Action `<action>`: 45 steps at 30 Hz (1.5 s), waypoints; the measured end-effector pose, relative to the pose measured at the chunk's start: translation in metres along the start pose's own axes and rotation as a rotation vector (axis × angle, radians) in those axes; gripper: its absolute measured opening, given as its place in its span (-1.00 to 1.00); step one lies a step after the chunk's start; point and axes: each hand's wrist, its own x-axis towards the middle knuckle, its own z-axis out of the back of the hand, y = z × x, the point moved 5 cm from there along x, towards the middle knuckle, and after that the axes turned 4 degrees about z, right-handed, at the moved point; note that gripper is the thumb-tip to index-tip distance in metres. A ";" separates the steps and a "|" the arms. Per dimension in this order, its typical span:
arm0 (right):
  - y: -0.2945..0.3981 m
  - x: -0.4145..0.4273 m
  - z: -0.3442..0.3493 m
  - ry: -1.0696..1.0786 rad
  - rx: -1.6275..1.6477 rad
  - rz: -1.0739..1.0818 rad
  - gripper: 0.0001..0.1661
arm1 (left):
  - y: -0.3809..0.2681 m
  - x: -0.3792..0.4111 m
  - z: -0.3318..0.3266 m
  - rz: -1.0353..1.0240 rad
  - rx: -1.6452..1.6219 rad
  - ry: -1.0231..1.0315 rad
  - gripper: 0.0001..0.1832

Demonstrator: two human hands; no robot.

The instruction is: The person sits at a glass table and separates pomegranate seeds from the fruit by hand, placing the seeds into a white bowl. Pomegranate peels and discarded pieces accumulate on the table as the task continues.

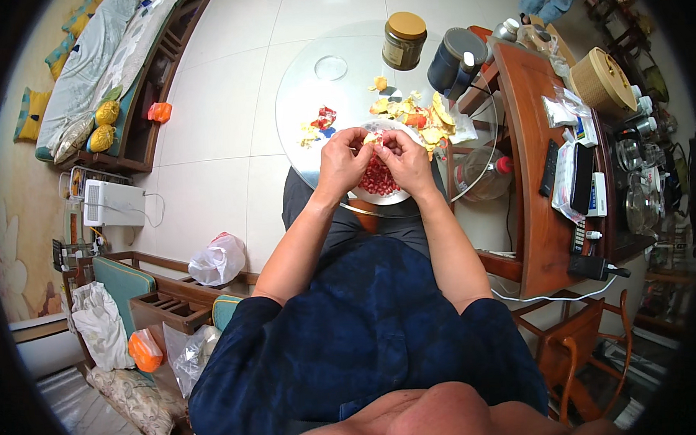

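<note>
Between the fingertips of my left hand (345,163) and my right hand (405,162) is a small pomegranate piece (373,138) with pale yellow peel or membrane; the fingers partly hide it. Both hands are over a white bowl (396,198) that holds a heap of loose red pomegranate seeds (379,179). The bowl stands near the close edge of a round glass table (298,98). Pomegranate peel (431,122) lies in a pile beyond and to the right of the bowl. A red pomegranate chunk (324,118) sits to the left, beyond my left hand.
A lidded jar (404,41) and a dark blue lidded container (456,61) stand at the glass table's far right. Close on the right is a wooden table (530,153) with phones, remotes and packets. A large plastic bottle (481,172) shows beneath the glass. A person's legs (559,0) appear far right.
</note>
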 end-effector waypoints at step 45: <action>-0.016 -0.007 -0.009 -0.040 0.311 -0.335 -0.81 | 0.026 -0.009 -0.021 0.196 -0.480 0.253 -0.65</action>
